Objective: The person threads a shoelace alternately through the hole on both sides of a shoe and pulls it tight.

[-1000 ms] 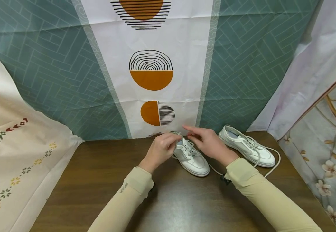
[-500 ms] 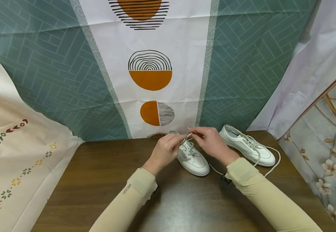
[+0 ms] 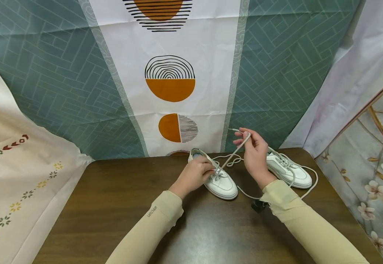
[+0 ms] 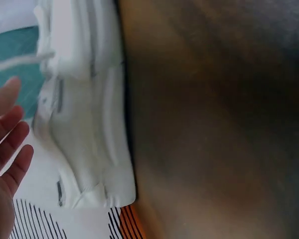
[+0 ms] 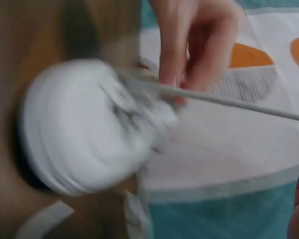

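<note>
A white lace-up sneaker [image 3: 222,183] lies on the table, toe toward the near right. My left hand [image 3: 196,174] is at its lacing; in the left wrist view its loosely curved fingers [image 4: 17,144] show nothing between them. My right hand [image 3: 255,152], raised to the right of the sneaker, holds a pale shoelace [image 3: 232,154]. The lace runs taut from the eyelets to these fingers, its tip sticking out to the left. In the right wrist view the taut lace [image 5: 239,103] crosses near the left fingertips, and blur hides whether they touch.
A second white sneaker [image 3: 298,176], with loose laces, sits to the right, partly behind the right hand. More lace lies in loops between the sneakers. The dark wooden table [image 3: 119,212] meets a patterned cloth [image 3: 168,84] at its back edge.
Both hands were close together at the lace above the sneaker. The right hand has since moved up and right, drawing the lace out; the left has lowered to the lacing.
</note>
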Tool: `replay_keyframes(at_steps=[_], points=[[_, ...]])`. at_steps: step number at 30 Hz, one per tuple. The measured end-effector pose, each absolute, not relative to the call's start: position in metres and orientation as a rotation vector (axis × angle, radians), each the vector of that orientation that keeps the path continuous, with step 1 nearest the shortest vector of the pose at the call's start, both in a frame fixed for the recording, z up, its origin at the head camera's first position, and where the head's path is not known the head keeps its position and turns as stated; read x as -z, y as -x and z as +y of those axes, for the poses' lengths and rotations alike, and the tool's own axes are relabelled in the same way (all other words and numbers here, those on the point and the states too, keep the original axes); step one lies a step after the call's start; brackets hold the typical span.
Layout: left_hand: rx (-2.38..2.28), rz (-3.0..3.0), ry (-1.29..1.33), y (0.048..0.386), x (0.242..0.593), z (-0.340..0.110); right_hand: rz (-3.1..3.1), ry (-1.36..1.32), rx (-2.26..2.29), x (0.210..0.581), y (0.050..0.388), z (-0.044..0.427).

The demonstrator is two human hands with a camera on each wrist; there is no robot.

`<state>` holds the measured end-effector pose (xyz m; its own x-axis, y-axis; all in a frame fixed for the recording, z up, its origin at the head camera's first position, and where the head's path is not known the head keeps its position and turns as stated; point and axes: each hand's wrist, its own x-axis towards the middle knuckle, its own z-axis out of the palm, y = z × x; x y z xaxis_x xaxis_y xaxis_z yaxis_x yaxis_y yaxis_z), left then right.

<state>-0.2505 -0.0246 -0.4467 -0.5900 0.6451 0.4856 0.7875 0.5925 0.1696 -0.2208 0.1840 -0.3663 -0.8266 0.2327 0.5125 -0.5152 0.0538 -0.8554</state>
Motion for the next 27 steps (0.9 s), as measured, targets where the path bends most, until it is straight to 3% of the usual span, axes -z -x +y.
replay_keyframes(at_steps=[6,14,27], points=[[0.29,-2.413,1.25,0.252,0.456,-0.019,-1.757,-0.028,-2.09,0.42,0.222,0.175],[0.212,-2.401,1.268,0.254,0.462,-0.016,-2.019,0.042,-1.928,0.473,0.218,0.157],[0.482,-2.51,1.243,0.253,0.462,-0.015,-2.223,-0.012,-1.374,0.49,0.217,0.149]])
